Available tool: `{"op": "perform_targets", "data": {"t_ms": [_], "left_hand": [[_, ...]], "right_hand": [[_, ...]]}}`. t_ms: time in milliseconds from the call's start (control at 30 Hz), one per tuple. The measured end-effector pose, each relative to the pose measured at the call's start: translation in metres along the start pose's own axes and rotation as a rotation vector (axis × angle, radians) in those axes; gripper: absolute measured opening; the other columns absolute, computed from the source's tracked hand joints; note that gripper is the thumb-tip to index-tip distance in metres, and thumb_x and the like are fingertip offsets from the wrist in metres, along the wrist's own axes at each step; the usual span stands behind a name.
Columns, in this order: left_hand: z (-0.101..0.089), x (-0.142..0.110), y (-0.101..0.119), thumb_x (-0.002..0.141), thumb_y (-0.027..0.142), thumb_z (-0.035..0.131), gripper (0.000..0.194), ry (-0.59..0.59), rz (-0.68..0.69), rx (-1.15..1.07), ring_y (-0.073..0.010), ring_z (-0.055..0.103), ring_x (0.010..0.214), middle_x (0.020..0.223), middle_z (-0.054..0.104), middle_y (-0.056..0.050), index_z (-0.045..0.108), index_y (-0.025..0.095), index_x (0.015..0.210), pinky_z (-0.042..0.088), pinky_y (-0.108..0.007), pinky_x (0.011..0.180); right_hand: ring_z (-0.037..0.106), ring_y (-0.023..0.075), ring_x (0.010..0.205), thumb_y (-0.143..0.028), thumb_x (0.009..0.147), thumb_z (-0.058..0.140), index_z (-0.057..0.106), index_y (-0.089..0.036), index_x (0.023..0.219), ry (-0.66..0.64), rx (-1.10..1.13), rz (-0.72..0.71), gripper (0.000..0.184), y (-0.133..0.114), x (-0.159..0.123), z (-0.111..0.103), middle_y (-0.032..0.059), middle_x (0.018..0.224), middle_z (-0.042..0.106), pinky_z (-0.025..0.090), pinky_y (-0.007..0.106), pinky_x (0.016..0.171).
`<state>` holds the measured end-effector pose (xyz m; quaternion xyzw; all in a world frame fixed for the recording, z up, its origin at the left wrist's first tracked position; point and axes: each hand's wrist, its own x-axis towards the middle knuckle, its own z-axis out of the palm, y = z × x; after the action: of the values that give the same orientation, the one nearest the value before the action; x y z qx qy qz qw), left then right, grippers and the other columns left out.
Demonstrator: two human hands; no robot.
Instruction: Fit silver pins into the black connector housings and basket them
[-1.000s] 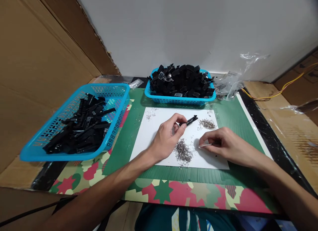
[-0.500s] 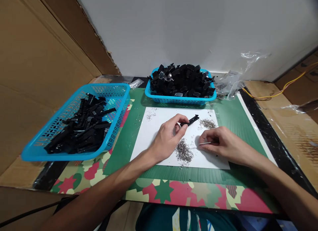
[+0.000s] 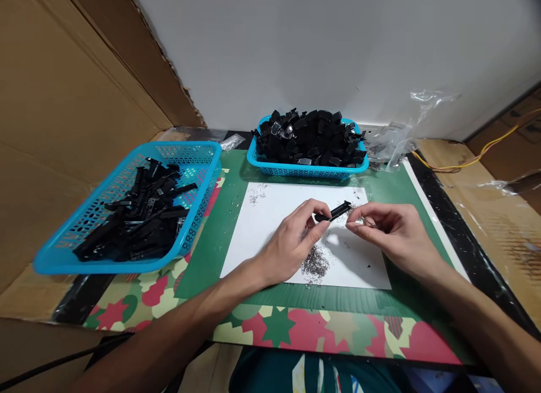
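My left hand (image 3: pixel 296 241) pinches one end of a small black plastic part (image 3: pixel 338 211) and holds it a little above the white sheet (image 3: pixel 270 224). My right hand (image 3: pixel 391 232) is raised beside the part's free end, fingertips pinched on something thin that I cannot make out. A pile of tiny metal springs (image 3: pixel 315 263) lies on the sheet just under my left hand. A second small pile (image 3: pixel 354 210) lies behind the part.
A blue basket (image 3: pixel 357 168) heaped with black parts stands at the back. A larger blue basket (image 3: pixel 51 263) with black parts sits tilted at the left. Crumpled clear plastic bags (image 3: pixel 393 142) and a yellow wire (image 3: pixel 469 159) lie at the back right. Cardboard walls the left side.
My right hand lifted from the sheet near the spring pile and moved up to the part's tip. My left hand shifted right with the black part.
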<state>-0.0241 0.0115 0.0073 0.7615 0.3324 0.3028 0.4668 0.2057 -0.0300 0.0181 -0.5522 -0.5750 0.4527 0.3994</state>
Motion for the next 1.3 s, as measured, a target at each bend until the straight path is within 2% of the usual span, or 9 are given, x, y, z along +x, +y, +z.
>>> {"op": "perform_targets", "data": {"t_ms": [167, 233, 400, 600, 700, 833, 1067, 1300], "left_hand": [[-0.002, 0.003, -0.003, 0.106, 0.03, 0.053, 0.013, 0.094, -0.022, 0.029, -0.0116, 0.052, 0.077, 0.102, 0.061, -0.001, 0.056, 0.019, 0.111, 0.044, -0.028, 0.076], [-0.003, 0.004, -0.004, 0.106, 0.03, 0.053, 0.012, 0.109, -0.025, 0.034, -0.011, 0.05, 0.074, 0.097, 0.06, 0.0, 0.056, 0.019, 0.109, 0.043, -0.028, 0.073], [-0.003, 0.004, -0.006, 0.106, 0.031, 0.053, 0.013, 0.108, -0.029, 0.045, -0.0114, 0.05, 0.075, 0.095, 0.059, 0.001, 0.057, 0.019, 0.111, 0.041, -0.028, 0.071], [-0.002, 0.004, -0.007, 0.105, 0.029, 0.053, 0.011, 0.111, -0.045, 0.055, -0.0109, 0.05, 0.075, 0.099, 0.062, 0.0, 0.058, 0.02, 0.11, 0.04, -0.028, 0.07], [-0.001, 0.004, -0.006, 0.105, 0.028, 0.053, 0.011, 0.11, -0.043, 0.057, -0.0107, 0.05, 0.075, 0.102, 0.063, 0.0, 0.058, 0.02, 0.111, 0.041, -0.028, 0.071], [-0.001, 0.004, -0.005, 0.105, 0.028, 0.053, 0.011, 0.11, -0.046, 0.054, -0.0108, 0.051, 0.075, 0.101, 0.062, 0.0, 0.058, 0.02, 0.111, 0.041, -0.028, 0.071], [-0.001, 0.004, -0.006, 0.104, 0.027, 0.053, 0.011, 0.099, -0.042, 0.048, -0.0111, 0.051, 0.075, 0.099, 0.06, 0.0, 0.058, 0.02, 0.111, 0.042, -0.028, 0.071], [-0.002, 0.004, -0.005, 0.105, 0.029, 0.052, 0.013, 0.094, -0.062, 0.053, -0.0122, 0.052, 0.076, 0.097, 0.06, 0.0, 0.058, 0.02, 0.112, 0.042, -0.028, 0.071]], "right_hand": [[0.036, 0.0106, 0.054, -0.037, 0.09, 0.071, 0.075, -0.017, 0.084, -0.26, -0.141, 0.146, 0.021, 0.005, 0.004, -0.003, -0.0042, 0.058, 0.044, 0.026, 0.026, 0.049], [0.038, 0.011, 0.055, -0.034, 0.091, 0.068, 0.076, -0.017, 0.083, -0.306, -0.23, 0.148, 0.021, 0.005, 0.004, -0.003, -0.003, 0.059, 0.049, 0.028, 0.026, 0.05], [0.048, 0.0123, 0.058, -0.025, 0.092, 0.064, 0.078, -0.019, 0.088, -0.277, -0.468, 0.024, 0.016, 0.0, 0.0, 0.004, -0.0003, 0.067, 0.064, 0.034, 0.027, 0.056], [0.043, 0.0117, 0.053, -0.03, 0.095, 0.064, 0.079, -0.022, 0.095, -0.17, -0.501, -0.061, 0.017, 0.004, -0.001, 0.014, -0.0052, 0.055, 0.052, 0.03, 0.027, 0.055], [0.043, 0.0116, 0.053, -0.034, 0.095, 0.065, 0.079, -0.024, 0.094, -0.157, -0.497, -0.055, 0.017, 0.007, -0.001, 0.02, -0.0054, 0.055, 0.052, 0.03, 0.027, 0.055], [0.045, 0.012, 0.054, -0.03, 0.094, 0.065, 0.079, -0.026, 0.096, -0.165, -0.565, -0.046, 0.015, 0.007, -0.001, 0.026, -0.0048, 0.057, 0.056, 0.03, 0.027, 0.056], [0.059, 0.0138, 0.064, -0.021, 0.092, 0.063, 0.079, -0.028, 0.098, -0.218, -0.596, -0.055, 0.018, 0.005, -0.001, 0.024, -0.002, 0.073, 0.072, 0.034, 0.027, 0.061], [0.055, 0.0135, 0.061, -0.025, 0.098, 0.057, 0.071, -0.025, 0.099, -0.297, -0.697, -0.075, 0.013, 0.005, 0.0, 0.021, -0.0019, 0.074, 0.07, 0.027, 0.029, 0.06]]}}
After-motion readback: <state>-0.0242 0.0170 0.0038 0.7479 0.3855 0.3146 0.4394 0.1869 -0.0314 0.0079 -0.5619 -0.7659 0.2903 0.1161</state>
